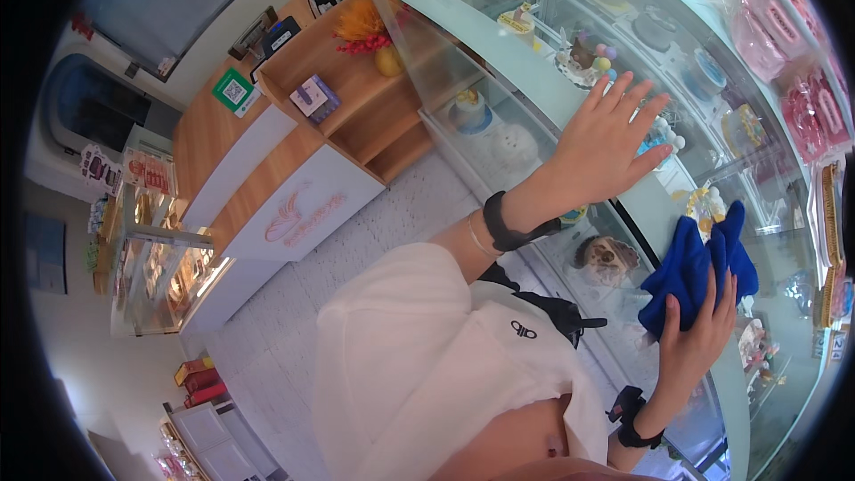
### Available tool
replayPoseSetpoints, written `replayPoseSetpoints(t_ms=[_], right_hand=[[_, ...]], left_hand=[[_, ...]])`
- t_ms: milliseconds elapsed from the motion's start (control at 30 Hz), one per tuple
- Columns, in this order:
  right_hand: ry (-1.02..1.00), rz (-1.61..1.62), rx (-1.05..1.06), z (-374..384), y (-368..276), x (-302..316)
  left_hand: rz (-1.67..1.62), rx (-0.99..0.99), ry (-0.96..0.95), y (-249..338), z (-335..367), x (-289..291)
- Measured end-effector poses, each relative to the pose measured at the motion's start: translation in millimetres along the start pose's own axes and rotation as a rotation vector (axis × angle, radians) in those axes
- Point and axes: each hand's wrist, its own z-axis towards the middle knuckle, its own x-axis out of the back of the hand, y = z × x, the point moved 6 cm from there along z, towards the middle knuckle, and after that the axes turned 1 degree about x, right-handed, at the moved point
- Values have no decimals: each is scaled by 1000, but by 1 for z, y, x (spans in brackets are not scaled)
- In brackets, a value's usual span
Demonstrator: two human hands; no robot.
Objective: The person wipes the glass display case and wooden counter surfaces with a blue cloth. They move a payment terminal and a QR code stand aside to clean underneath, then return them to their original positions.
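Observation:
My left hand (606, 138), fingers spread and holding nothing, is over the pale top edge of a curved glass display case (570, 102). Lower down, my right hand (699, 334) grips a bunched blue cloth (704, 258) against the glass, its fingers laid over the fabric. Part of the cloth's underside is hidden. Behind the glass sit several decorated cakes, among them a brown animal-face cake (606, 258) and a blue-and-white cake (470, 111). Dark bands circle both my wrists.
A wooden counter (356, 116) with open shelves and a white front stands to the left, bearing a green code sign (234, 92) and a purple box (314, 99). Pink packages (806, 116) hang at the far right. A smaller lit glass case (160, 276) stands at the left.

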Motion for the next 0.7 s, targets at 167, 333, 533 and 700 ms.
replayPoseSetpoints(t_ms=[167, 333, 533, 700], right_hand=[[27, 118, 51, 51, -60, -15], [-88, 235, 166, 58, -50, -17], [-238, 275, -29, -13, 29, 13], [-25, 243, -731, -198, 252, 35]], left_hand=[[-34, -1, -4, 0, 3, 1], [-83, 14, -1, -2, 2, 4], [-103, 13, -27, -2, -3, 11], [-163, 12, -92, -6, 3, 3]])
